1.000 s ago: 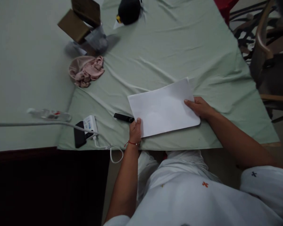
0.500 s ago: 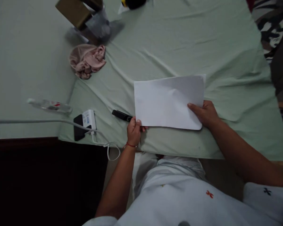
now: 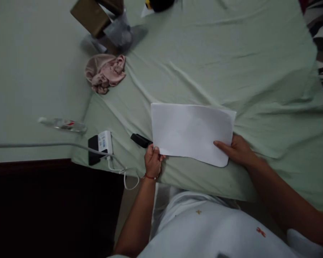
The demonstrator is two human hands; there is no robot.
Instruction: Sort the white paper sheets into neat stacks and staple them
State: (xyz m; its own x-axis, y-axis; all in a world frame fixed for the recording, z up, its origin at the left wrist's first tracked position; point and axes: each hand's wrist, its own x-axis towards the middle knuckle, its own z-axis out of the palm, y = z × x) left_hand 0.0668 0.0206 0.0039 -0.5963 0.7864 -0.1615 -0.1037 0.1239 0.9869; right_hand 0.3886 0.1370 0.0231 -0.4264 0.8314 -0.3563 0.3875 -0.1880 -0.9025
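Note:
White sheets of paper (image 3: 188, 130), apparently a thin stack, are held between my two hands over the green cloth. My left hand (image 3: 152, 161) pinches the lower left corner, thumb on top. On the right edge, my right hand (image 3: 238, 148) grips with its thumb lying across the top face and its other fingers hidden underneath. The paper bows slightly, and its lower right corner is rounded. Just left of the paper, near my left fingertips, lies a black stapler-like object (image 3: 140, 140), its right end partly covered.
A green cloth (image 3: 231, 71) covers the table. To the left are a white power adapter (image 3: 105, 141) with a cable, a dark phone-like slab (image 3: 93, 148) and a clear bottle (image 3: 67, 124). Further back lie a pink cloth (image 3: 105, 73) and a brown box (image 3: 91, 18).
The paper and both hands sit lower in view, and the paper's right side has tilted down. The whole view has shifted slightly. Both hands keep their hold.

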